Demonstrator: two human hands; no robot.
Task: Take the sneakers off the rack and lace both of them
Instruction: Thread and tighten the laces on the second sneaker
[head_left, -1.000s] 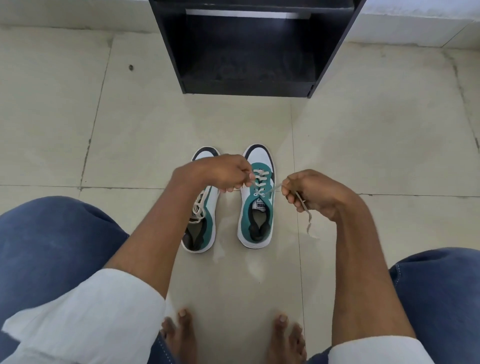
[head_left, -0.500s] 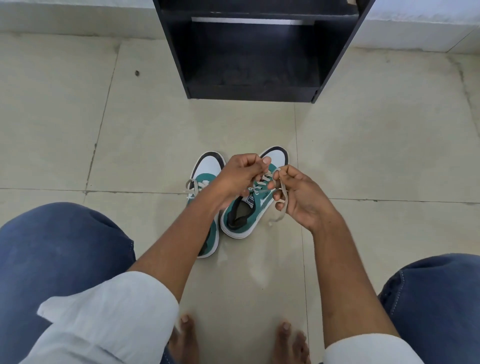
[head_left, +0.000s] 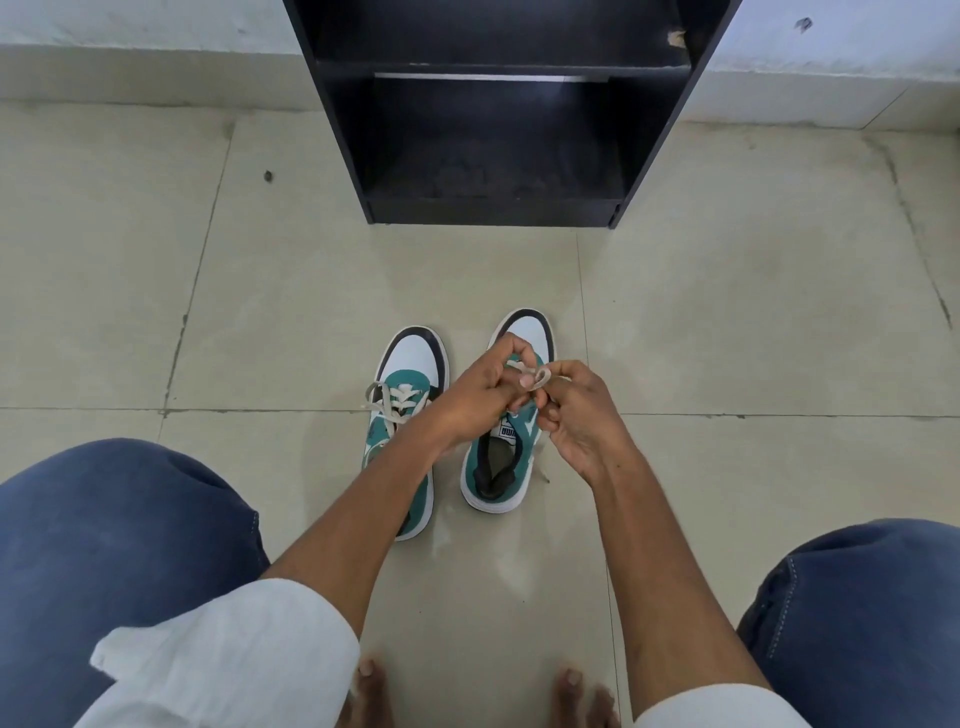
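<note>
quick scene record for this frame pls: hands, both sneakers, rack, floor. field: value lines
left hand: over the right sneaker, pinching its lace
right hand: same lace, grip closed on a loop
lace: looped between both hands
right sneaker: on the floor, being tied
left sneaker: on the floor beside it, lace ends loose
rack: black, visible shelves bare
floor: beige tiles

Single head-worn wide-angle view, looking forward and steeply down past both knees to the tiled floor (head_left: 727, 322). It faces the black rack (head_left: 488, 130), which stands against the wall at the frame's top edge. Both hands sit near centre frame; bare toes mark the bottom edge.
</note>
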